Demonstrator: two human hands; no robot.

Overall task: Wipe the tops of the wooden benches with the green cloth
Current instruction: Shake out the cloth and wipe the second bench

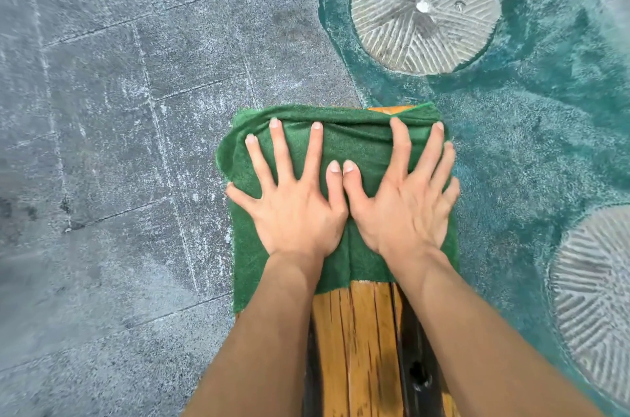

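The green cloth (354, 143) lies spread over the far end of a wooden bench (361, 341), whose orange-brown planks run toward me. My left hand (293, 201) presses flat on the cloth's left half, fingers spread. My right hand (405, 198) lies flat on the right half, fingers spread, thumbs nearly touching. The cloth hangs over the bench's left edge. A sliver of bench wood (388, 109) shows past the cloth's far edge.
Grey stone paving (119, 143) lies to the left of the bench. Teal-green ground (528, 143) spreads to the right, with a round grooved millstone (426, 7) set in it at the back and another (596, 307) at the right edge.
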